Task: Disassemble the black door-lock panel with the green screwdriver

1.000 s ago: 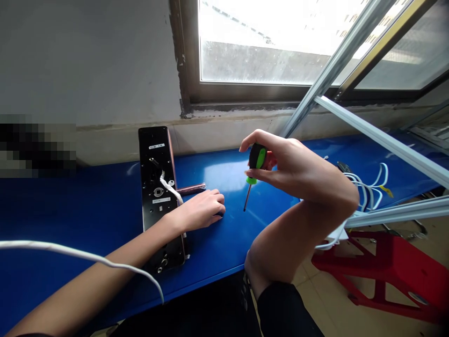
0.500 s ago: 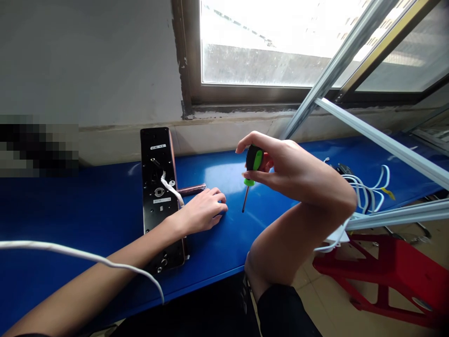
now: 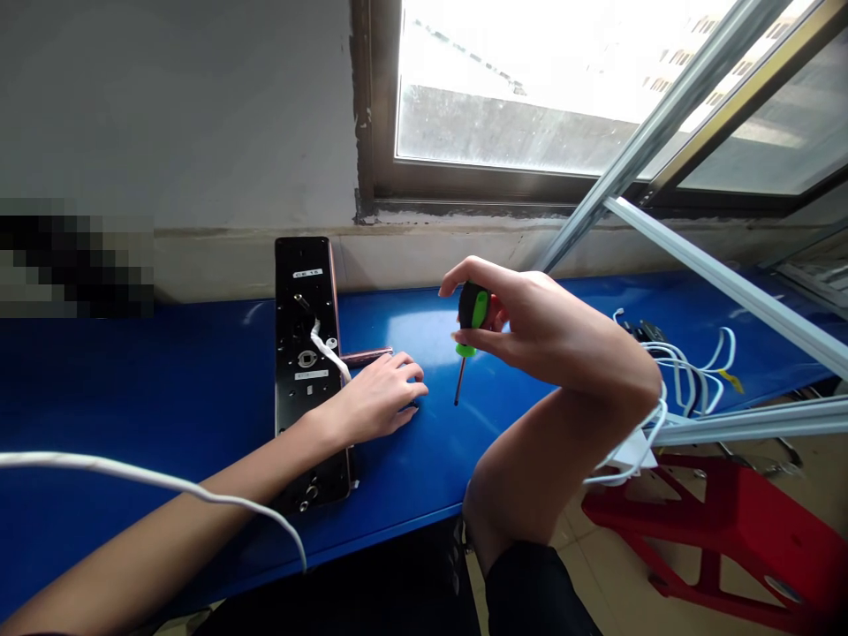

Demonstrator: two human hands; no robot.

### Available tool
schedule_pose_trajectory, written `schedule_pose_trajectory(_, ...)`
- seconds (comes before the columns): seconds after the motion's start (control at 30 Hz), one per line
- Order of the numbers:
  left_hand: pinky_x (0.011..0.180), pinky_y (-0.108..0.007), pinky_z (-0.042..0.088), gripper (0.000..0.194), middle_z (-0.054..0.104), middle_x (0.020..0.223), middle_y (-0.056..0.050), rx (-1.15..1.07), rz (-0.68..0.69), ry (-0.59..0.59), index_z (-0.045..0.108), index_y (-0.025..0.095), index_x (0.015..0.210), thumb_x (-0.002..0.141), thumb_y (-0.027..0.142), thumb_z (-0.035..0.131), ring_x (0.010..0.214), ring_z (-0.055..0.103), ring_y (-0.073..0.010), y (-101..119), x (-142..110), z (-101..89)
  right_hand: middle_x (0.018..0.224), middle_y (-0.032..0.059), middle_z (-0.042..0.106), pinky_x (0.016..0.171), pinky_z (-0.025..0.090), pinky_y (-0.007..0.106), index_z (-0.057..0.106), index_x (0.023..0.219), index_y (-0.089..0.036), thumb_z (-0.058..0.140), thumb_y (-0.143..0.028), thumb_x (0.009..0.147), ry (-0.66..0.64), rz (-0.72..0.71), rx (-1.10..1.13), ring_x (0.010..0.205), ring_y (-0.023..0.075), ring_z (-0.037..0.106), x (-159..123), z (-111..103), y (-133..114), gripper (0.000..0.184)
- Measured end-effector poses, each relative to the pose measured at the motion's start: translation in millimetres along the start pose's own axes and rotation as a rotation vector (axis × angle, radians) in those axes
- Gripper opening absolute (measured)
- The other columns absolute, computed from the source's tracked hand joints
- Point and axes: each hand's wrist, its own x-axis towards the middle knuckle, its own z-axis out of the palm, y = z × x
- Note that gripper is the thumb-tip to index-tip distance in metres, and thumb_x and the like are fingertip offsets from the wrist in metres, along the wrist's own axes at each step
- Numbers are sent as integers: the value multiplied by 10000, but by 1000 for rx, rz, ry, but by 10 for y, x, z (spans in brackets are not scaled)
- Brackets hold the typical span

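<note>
right hand (image 3: 507, 327) closed on green-and-black screwdriver (image 3: 473, 311), tip pointing down over blue bench (image 3: 132, 397) | left hand (image 3: 377, 402) curled on bench, grip cannot be told | black door-lock plate (image 3: 295, 265) at 9 o'clock from screwdriver | white wires (image 3: 689, 380) at 3 o'clock | bench front edge at 6 o'clock

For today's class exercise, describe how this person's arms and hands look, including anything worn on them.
The left hand and right hand are bare, without gloves, and both forearms are uncovered. A black sleeve covers the right arm at the bottom of the view. A thin white cable crosses above the left forearm.
</note>
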Motion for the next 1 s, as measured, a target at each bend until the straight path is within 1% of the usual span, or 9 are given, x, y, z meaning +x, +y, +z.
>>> schedule_pose_trajectory(0.13, 1038, -494, 542, 162, 726, 1229, -109, 30, 4, 102, 769, 180, 1095, 967, 250, 697, 1259, 579, -332, -15, -193, -81, 894, -29, 676, 640, 459, 274, 590, 1241, -286, 768, -232, 899, -5, -58, -22, 742, 134, 598, 73, 35, -57, 389)
schedule_pose_trajectory(0.23, 1056, -525, 538, 179, 716, 1252, -119, 58, -12, 160, 762, 176, 1120, 988, 252, 668, 1347, 528, -358, -14, -371, -125, 912, -27, 693, 685, 474, 280, 598, 1230, -267, 760, -212, 905, -10, -118, -19, 764, 135, 611, 120, 58, -131, 368)
schedule_pose_trajectory(0.37, 1134, -532, 496, 155, 722, 1216, -117, 88, -7, 188, 767, 168, 1069, 998, 231, 645, 1374, 519, -347, 23, -515, -117, 926, -21, 711, 711, 494, 287, 604, 1219, -264, 745, -225, 917, -16, -140, -11, 794, 144, 639, 131, 79, -220, 335)
schedule_pose_trajectory(0.47, 1103, -540, 504, 148, 721, 1215, -127, 148, 39, 123, 765, 168, 1054, 991, 246, 656, 1343, 547, -363, 79, -509, -67, 967, -12, 721, 732, 505, 303, 601, 1229, -282, 745, -243, 916, -6, -100, -25, 830, 161, 654, 98, 85, -251, 347)
schedule_pose_trajectory(0.53, 1074, -545, 507, 208, 690, 1303, -149, 181, 54, 77, 753, 183, 1125, 973, 313, 698, 1395, 507, -399, 115, -470, -20, 965, -7, 723, 733, 508, 312, 600, 1227, -287, 742, -254, 917, -6, -68, -31, 830, 170, 659, 71, 88, -255, 342)
schedule_pose_trajectory(0.63, 1089, -548, 477, 318, 615, 1444, -171, 203, 77, 42, 735, 200, 1210, 966, 402, 713, 1449, 457, -423, 140, -400, 59, 948, -6, 718, 719, 510, 310, 597, 1214, -286, 733, -275, 924, -20, -50, -34, 818, 171, 658, 47, 96, -242, 320)
schedule_pose_trajectory(0.77, 1113, -567, 433, 374, 567, 1516, -183, 192, 81, 47, 724, 211, 1261, 979, 454, 688, 1452, 459, -435, 112, -332, 145, 936, -15, 709, 713, 507, 293, 593, 1211, -285, 730, -256, 924, -49, -57, -21, 812, 159, 651, 57, 100, -224, 320)
schedule_pose_trajectory(0.9, 1135, -553, 408, 380, 585, 1499, -185, 198, 77, 71, 742, 193, 1230, 981, 474, 681, 1455, 459, -427, 79, -310, 179, 908, -20, 697, 697, 499, 283, 598, 1207, -271, 736, -240, 918, -52, -55, -29, 785, 148, 636, 78, 87, -229, 322)
schedule_pose_trajectory(1.0, 1116, -544, 429, 362, 602, 1474, -190, 208, 79, 65, 742, 181, 1216, 987, 453, 677, 1438, 483, -422, 81, -315, 165, 914, -16, 695, 689, 498, 279, 598, 1208, -267, 734, -238, 918, -51, -65, -36, 790, 149, 634, 79, 72, -227, 322)
